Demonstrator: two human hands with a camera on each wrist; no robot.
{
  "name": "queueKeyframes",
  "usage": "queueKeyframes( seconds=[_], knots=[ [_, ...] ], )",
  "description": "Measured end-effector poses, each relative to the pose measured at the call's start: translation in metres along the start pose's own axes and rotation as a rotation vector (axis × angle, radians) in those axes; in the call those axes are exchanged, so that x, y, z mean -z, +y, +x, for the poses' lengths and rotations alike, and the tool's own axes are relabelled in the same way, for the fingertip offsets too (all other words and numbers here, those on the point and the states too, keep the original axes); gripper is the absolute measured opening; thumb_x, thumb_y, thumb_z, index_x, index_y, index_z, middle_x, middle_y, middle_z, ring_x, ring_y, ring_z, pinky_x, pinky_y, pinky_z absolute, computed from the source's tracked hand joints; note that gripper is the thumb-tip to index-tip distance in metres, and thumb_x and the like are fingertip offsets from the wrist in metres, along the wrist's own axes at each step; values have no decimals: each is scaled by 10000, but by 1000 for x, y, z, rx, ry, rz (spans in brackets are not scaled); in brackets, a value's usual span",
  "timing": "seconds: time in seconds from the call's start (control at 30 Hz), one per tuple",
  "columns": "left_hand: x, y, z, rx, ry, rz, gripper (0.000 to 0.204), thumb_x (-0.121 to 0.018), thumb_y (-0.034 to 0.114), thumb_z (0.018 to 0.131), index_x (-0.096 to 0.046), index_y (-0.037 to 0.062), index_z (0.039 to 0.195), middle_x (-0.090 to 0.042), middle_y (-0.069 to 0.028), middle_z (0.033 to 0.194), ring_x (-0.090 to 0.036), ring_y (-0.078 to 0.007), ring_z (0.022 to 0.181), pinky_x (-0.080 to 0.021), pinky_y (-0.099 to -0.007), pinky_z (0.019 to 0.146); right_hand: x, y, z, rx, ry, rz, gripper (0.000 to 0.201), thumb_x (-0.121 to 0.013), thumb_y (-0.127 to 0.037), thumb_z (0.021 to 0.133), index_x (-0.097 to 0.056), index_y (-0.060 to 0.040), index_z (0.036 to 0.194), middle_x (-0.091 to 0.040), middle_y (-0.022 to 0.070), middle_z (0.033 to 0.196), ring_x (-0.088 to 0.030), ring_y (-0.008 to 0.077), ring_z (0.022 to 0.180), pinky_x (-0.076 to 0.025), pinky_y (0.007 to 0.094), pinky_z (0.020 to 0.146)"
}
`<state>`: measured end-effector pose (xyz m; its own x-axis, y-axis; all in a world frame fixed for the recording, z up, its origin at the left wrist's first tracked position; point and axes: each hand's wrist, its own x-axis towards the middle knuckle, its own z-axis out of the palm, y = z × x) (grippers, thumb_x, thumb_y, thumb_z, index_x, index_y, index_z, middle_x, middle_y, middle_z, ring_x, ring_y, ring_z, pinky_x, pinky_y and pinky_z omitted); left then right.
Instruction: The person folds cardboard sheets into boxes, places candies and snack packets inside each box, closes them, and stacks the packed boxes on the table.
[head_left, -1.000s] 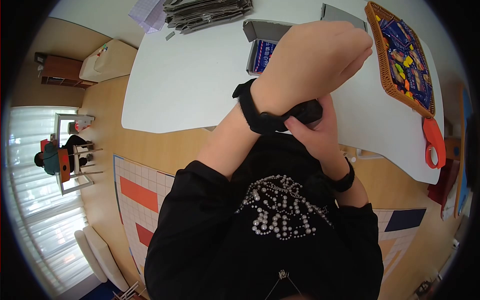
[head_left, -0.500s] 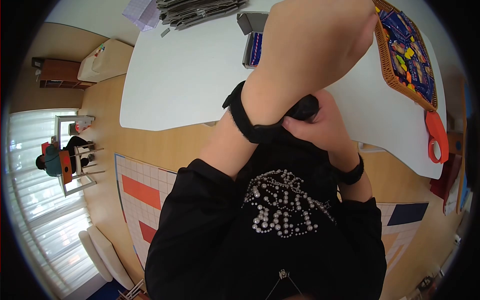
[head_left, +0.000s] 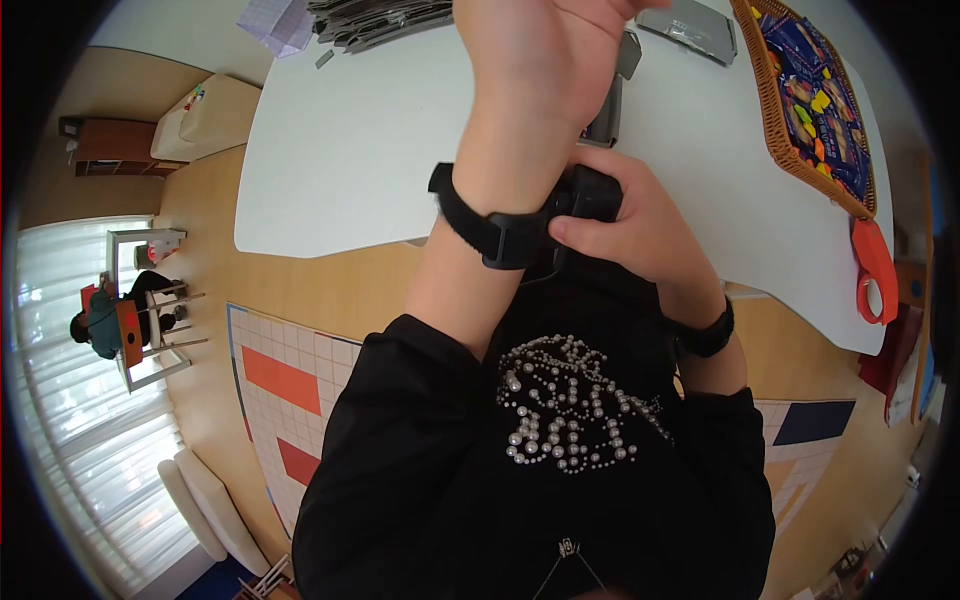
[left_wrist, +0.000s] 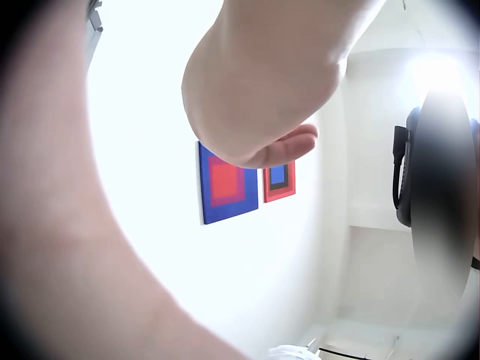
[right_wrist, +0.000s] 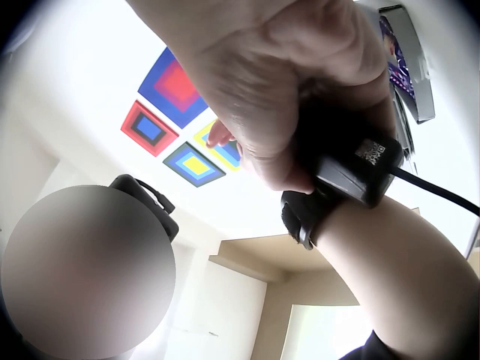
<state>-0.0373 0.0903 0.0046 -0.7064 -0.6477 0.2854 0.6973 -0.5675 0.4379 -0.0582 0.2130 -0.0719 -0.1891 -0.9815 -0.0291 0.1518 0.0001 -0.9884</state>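
My right hand [head_left: 635,215] grips a small black camera [head_left: 592,195] on the inner side of my left wrist, with the thumb on its near face. A black strap [head_left: 505,240] with a buckle goes round that wrist. My left hand [head_left: 545,60] is raised over the table, its palm side in sight and its fingers cut off at the top of the head view. In the left wrist view, the fingers [left_wrist: 289,146] bend loosely around nothing. From the right wrist view, a cable [right_wrist: 435,187] runs out of the camera.
On the white table [head_left: 350,150] are a stack of grey flattened boxes [head_left: 380,22], a grey box [head_left: 605,125] partly behind my left hand, a flat grey box [head_left: 692,30], a wicker basket [head_left: 778,140] of packets, and a red tape dispenser [head_left: 870,265]. A person [head_left: 105,320] sits far left.
My left forearm has turned, so the palm side shows instead of the back of the hand. The right hand has shifted up and left with the camera. The flat grey box has come into fuller sight.
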Motion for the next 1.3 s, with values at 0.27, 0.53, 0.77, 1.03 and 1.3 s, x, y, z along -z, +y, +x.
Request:
queueKeyframes(
  seconds=[0.27,0.53,0.77,1.03,1.3],
  knots=[
    [6,-34,10,-698,-609,1839,160,-476,148,859,-497,2,796,-538,-109,575,-558,-250,517,-444,-326,476,3,4,0,89,81,5,398,-664,-71,708,-549,24,1077,-615,29,893,-567,85,785,-464,229,718],
    [7,-11,-4,249,-208,263,197,-424,185,904,-510,9,889,-553,-74,666,-564,-176,553,-456,-259,487,-1,8,-11,-36,37,15,395,-663,-57,735,-542,28,1101,-618,43,924,-577,102,865,-459,236,768],
    [-10,-42,-101,493,-1228,690,183,-494,137,805,-529,8,681,-500,-110,568,-512,-219,574,-390,-320,525,17,8,-3,8,-311,312,289,-591,-72,816,-577,-2,1097,-615,85,1011,-568,140,897,-457,273,797],
    [-9,-65,-118,918,-1298,588,188,-494,165,771,-622,33,809,-620,-66,697,-593,-189,653,-462,-311,591,-5,12,3,506,-307,-473,193,-641,-62,735,-636,-36,926,-626,89,857,-591,227,759,-480,295,671],
    [-4,-76,-119,665,-1379,861,188,-491,160,785,-619,24,815,-625,-123,723,-605,-252,655,-470,-353,597,-12,23,3,760,61,-635,153,-669,9,664,-626,-47,800,-616,65,759,-594,220,682,-473,296,591]
  ],
)
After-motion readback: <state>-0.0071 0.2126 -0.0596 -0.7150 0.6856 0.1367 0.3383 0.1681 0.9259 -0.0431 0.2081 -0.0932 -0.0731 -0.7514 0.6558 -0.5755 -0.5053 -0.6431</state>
